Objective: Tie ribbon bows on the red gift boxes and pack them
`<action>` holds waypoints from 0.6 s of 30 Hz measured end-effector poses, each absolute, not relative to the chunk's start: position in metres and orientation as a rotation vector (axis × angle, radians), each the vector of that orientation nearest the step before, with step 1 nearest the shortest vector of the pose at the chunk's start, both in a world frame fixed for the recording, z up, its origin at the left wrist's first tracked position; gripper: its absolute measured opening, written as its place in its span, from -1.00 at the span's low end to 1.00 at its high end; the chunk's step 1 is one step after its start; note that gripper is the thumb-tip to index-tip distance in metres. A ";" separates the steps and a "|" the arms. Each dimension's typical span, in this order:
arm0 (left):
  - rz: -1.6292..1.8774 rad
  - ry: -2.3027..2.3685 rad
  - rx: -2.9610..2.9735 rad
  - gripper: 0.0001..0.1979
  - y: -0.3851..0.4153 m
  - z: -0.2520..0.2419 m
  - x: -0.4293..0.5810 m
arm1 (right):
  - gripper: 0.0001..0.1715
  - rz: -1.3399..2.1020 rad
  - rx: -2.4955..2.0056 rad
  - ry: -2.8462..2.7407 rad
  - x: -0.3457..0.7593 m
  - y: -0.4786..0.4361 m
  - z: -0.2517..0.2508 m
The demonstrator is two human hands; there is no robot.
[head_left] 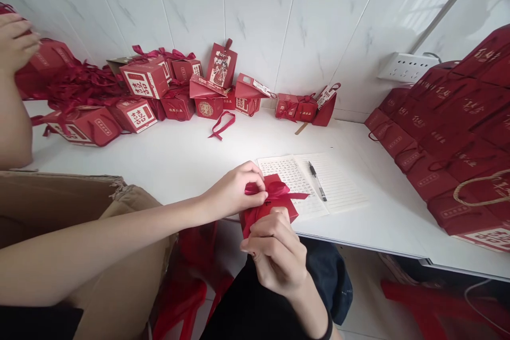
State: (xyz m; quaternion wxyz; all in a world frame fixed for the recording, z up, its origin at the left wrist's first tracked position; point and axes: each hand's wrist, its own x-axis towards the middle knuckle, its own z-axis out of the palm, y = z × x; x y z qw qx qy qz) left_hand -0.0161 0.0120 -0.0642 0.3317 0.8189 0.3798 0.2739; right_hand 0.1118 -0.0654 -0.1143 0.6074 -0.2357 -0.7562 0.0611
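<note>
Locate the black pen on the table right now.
In the head view, the pen lies across the open notebook, right of centre near the table's front edge, just right of the ribboned red box.

bright, even daylight fills the scene, with soft glare on the white table [179, 159] and glossy wall tiles [258, 16]. shadows are faint. lines bow toward the edges, strongest at 3 and 9 o'clock.

The box [257, 218] is at the front edge of the desk [179, 159], between the left hand [235, 191] and the right hand [274, 252]. Just behind it lies a notebook [338, 186] with a pen [317, 180] on it. More boxes [159, 90] sit along the back edge. Bags [446, 133] lie along the right edge. A carton [79, 207] stands at the front left.
</note>
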 end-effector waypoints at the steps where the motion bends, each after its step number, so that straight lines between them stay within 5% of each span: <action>1: 0.712 0.988 2.137 -0.87 0.012 -0.064 -0.016 | -0.78 0.161 -0.542 -1.753 0.112 -0.067 -0.113; 5: 0.699 0.946 2.163 -0.86 0.014 -0.065 -0.018 | -0.86 0.271 -0.506 -1.780 0.131 -0.072 -0.102; 13: 0.613 0.851 2.278 -0.86 0.023 -0.062 -0.024 | -0.42 0.538 -1.525 -1.508 0.193 -0.051 -0.082; 18: 0.666 0.914 2.340 -0.87 0.018 -0.061 -0.024 | -0.40 0.865 -1.510 -1.485 0.181 -0.044 -0.088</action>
